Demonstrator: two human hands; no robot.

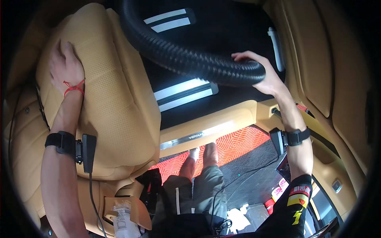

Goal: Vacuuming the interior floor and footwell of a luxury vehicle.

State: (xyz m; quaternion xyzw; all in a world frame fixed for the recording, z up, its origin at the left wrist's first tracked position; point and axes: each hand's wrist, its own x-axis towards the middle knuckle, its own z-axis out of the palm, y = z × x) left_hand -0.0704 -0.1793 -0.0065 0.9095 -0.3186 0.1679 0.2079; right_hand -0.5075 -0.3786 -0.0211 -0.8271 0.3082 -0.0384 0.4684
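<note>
My left hand (68, 68) rests on a tan perforated leather car seat (109, 71), its fingers stretched over the surface and nothing held in it. In my right hand (270, 77) is a thick black ribbed vacuum hose (178, 59), gripped near its right end. The hose curves down from the top of the view and crosses above the dark car floor (234, 43). What lies at the hose's far end is out of view, and part of my right hand's fingers is hidden behind the hose.
Silver seat rails (184, 95) run along the car floor. A tan door sill (210, 123) with a metal plate crosses in front of my legs, over red floor tiles (238, 142). Tan trim panels (313, 51) rise at right. A white bottle (125, 222) stands in a tan holder at lower left.
</note>
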